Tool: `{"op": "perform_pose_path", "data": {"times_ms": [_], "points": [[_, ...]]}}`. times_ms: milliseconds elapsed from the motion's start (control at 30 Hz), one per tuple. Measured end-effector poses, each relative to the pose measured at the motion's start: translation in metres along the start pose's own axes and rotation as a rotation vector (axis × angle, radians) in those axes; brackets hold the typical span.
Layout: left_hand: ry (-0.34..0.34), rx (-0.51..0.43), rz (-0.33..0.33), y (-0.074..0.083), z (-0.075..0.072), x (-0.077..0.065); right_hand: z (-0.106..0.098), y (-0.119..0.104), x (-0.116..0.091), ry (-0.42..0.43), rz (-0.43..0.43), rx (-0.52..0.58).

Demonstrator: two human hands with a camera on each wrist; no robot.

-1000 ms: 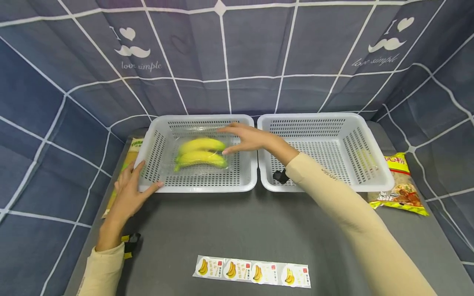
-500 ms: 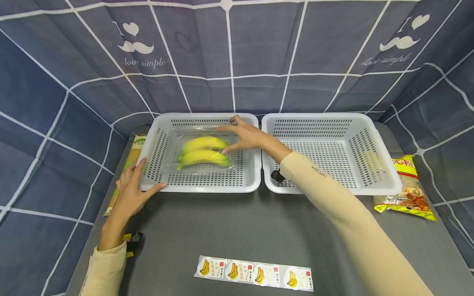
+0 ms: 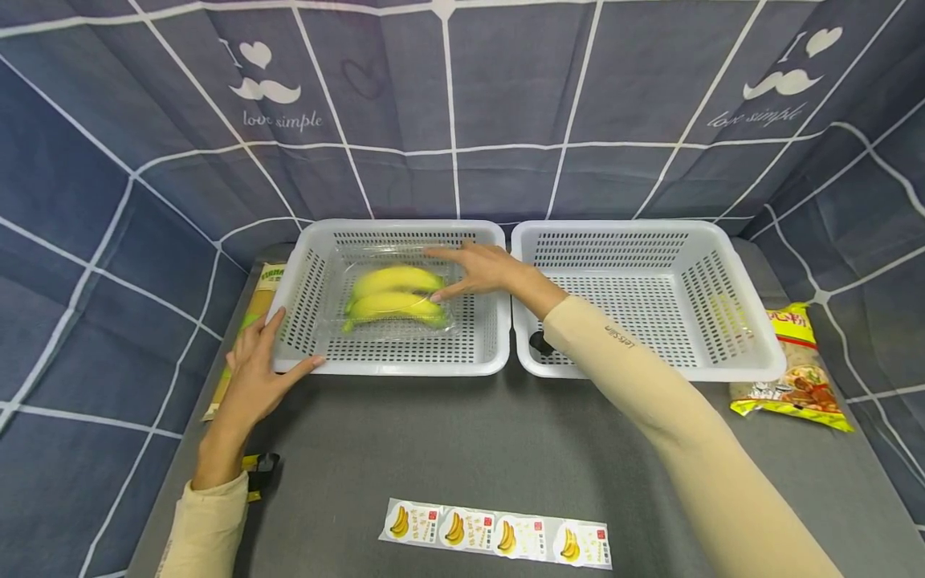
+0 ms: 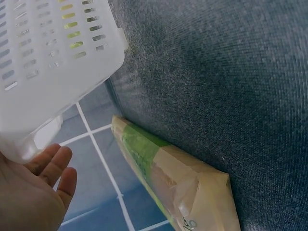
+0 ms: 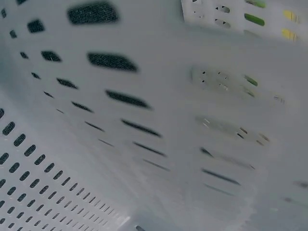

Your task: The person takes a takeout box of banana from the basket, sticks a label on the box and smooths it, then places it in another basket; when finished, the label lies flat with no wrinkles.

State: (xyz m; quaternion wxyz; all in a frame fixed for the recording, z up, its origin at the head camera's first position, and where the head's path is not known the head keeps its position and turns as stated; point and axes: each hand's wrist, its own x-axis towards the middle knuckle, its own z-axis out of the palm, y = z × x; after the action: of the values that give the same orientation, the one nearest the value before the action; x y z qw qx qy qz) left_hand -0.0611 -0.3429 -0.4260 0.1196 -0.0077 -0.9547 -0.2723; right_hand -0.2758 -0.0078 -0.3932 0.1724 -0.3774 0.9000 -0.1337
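Yellow-green bananas point(image 3: 393, 301) lie in a clear plastic package point(image 3: 383, 255) inside the left white basket point(image 3: 412, 370). My right hand point(image 3: 477, 267) reaches over this basket's right end, its thumb and forefinger spread on the package's right part. The right wrist view shows no hand, only the slotted wall of the right basket point(image 5: 163, 91). My left hand point(image 3: 253, 369) rests at the left basket's front left corner, thumb along the front rim and fingers by the outer side. In the left wrist view those fingers point(image 4: 55, 163) extend loosely below the basket's rim.
The right white basket point(image 3: 646, 369) stands beside the left one. A strip of banana stickers point(image 3: 495, 534) lies near the front. A yellow-green food packet point(image 3: 263, 301) lies behind my left hand, and a red-and-yellow food bag point(image 3: 791, 369) sits at the right. Grey tiled-pattern cloth point(image 3: 506, 104) encloses the table.
The view has shifted slightly. My right hand's raised fingers have lowered a little over the package. My left hand keeps its place at the basket corner.
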Motion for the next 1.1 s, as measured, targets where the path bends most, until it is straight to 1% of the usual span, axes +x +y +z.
{"op": "perform_pose_path", "data": {"times_ms": [267,400,500,567,633,700,767,867,1000,1100], "points": [[-0.009,0.007,-0.011,0.002,0.000,-0.001,0.002,0.000,0.000,0.023,-0.003,0.043],[-0.007,0.014,-0.008,0.001,0.000,-0.001,0.002,-0.001,0.001,0.031,-0.050,0.135],[-0.007,0.013,-0.012,0.001,-0.001,-0.001,0.002,-0.002,0.000,0.002,-0.075,0.339],[-0.010,0.013,-0.015,0.002,-0.001,-0.001,0.002,-0.003,-0.001,-0.029,-0.072,0.509],[-0.012,0.013,-0.018,0.002,-0.001,-0.002,0.002,-0.004,-0.003,-0.061,-0.048,0.694],[-0.012,0.018,-0.020,0.002,-0.001,-0.003,0.001,-0.004,-0.005,-0.072,-0.032,0.806],[-0.011,0.021,-0.023,0.003,0.000,-0.003,0.000,-0.004,-0.006,-0.080,-0.028,0.873],[-0.009,0.022,-0.026,0.003,0.000,-0.004,0.000,-0.003,-0.009,-0.074,-0.033,0.887],[-0.013,0.022,-0.026,0.002,0.000,-0.002,-0.001,-0.002,-0.012,-0.044,-0.045,0.898],[-0.014,0.023,-0.030,0.002,0.000,-0.002,-0.002,0.000,-0.014,-0.024,-0.070,0.922]]}}
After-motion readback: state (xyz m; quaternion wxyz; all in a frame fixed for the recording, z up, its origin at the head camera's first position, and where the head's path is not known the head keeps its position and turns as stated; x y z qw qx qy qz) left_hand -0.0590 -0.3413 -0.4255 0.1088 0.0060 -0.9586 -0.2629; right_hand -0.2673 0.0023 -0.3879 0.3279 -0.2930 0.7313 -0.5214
